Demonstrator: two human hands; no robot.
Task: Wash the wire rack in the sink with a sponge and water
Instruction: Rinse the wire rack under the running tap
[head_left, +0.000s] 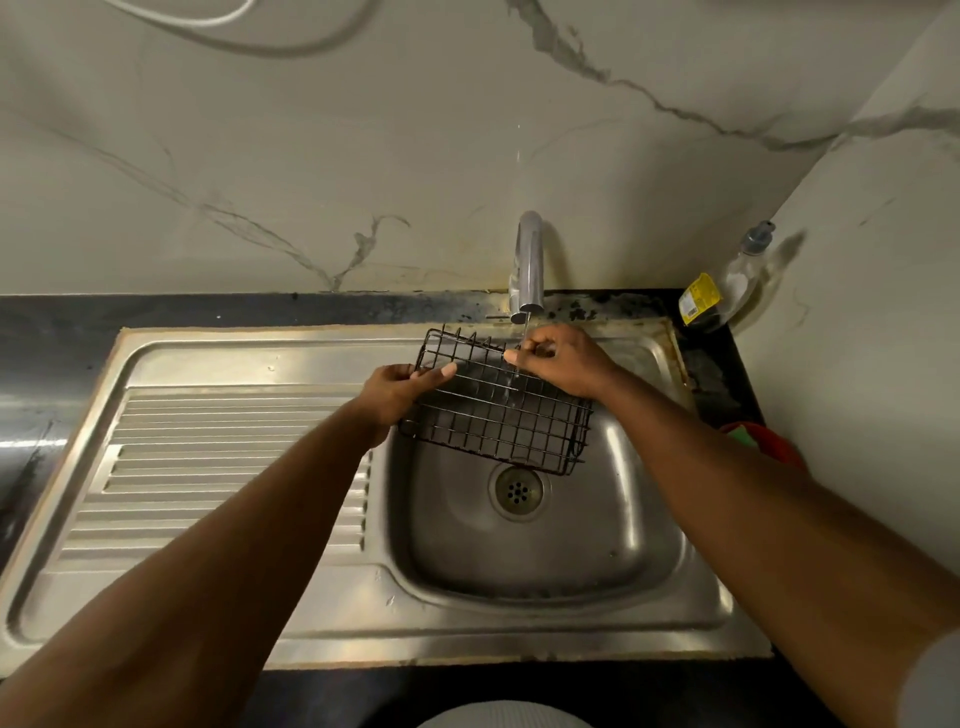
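A black wire rack (498, 415) is held tilted over the steel sink basin (545, 530). My left hand (400, 387) grips its left edge, thumb lying over the wires. My right hand (561, 361) holds the rack's upper right part with curled fingers, right under the tap (530, 265). A thin stream of water (522, 348) runs from the tap onto the rack beside that hand. No sponge is clearly seen in either hand; a red and green thing (758, 436) lies on the counter at the right, partly hidden by my right arm.
A ribbed steel draining board (218, 467) lies left of the basin. The drain (517, 491) sits below the rack. A clear dispenser bottle with a yellow label (727, 291) stands in the back right corner on the dark counter (156, 312). Marble walls close off the back and right.
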